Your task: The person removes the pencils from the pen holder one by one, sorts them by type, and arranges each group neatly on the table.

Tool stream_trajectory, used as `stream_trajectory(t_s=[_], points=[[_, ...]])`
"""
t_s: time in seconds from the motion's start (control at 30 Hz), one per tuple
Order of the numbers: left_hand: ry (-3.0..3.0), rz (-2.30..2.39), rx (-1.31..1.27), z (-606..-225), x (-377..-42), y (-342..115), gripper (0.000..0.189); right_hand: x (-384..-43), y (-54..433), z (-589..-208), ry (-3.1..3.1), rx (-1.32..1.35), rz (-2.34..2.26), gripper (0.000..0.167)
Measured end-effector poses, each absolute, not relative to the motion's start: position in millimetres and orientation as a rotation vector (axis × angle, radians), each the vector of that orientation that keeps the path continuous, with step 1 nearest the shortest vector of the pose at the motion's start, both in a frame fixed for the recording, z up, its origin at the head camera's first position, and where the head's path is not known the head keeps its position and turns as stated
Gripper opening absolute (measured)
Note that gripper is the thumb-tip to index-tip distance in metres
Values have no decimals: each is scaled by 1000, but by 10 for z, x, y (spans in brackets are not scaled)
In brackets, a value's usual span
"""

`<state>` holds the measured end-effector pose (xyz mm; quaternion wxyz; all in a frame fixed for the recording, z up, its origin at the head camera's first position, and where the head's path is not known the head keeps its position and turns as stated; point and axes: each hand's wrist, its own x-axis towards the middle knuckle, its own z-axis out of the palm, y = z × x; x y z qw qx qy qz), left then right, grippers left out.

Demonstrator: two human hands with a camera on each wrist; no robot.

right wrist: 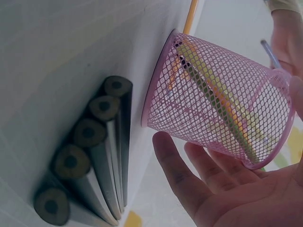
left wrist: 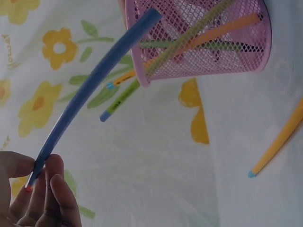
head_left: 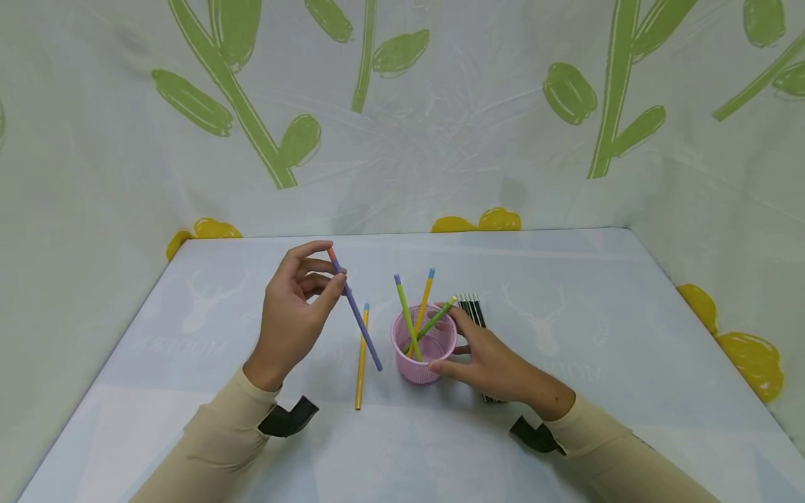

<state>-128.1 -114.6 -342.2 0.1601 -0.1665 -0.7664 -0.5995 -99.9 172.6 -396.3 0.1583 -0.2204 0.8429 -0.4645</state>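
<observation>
My left hand (head_left: 291, 318) pinches a blue-purple pencil (head_left: 360, 323) near its reddish end. The pencil slants down to the right, its lower tip just left of the pink mesh pencil cup (head_left: 416, 372) and apart from it in the head view. With thumb and fingers on opposite sides, my right hand (head_left: 497, 365) grips the upright cup near its rim. Inside lean a lime pencil (head_left: 402, 297) with a purple end, an orange pencil (head_left: 428, 286) with a blue end and a green pencil (head_left: 440, 316). In the right wrist view, fingers (right wrist: 177, 175) lie along the mesh.
A yellow-orange pencil (head_left: 360, 374) with a blue end lies on the table (head_left: 207, 391), left of the cup. Several black pencils (head_left: 472, 307) lie side by side to the cup's right, partly behind my right hand. A patterned curtain (head_left: 440, 140) surrounds the table.
</observation>
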Motion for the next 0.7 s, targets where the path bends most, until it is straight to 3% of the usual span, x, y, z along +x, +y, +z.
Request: stream_trajectory(t_s=[0.7], points=[[-2864, -1630, -226, -3923, -1565, -1237, 44, -997, 1730, -3963, 2412, -649, -1332, 84]])
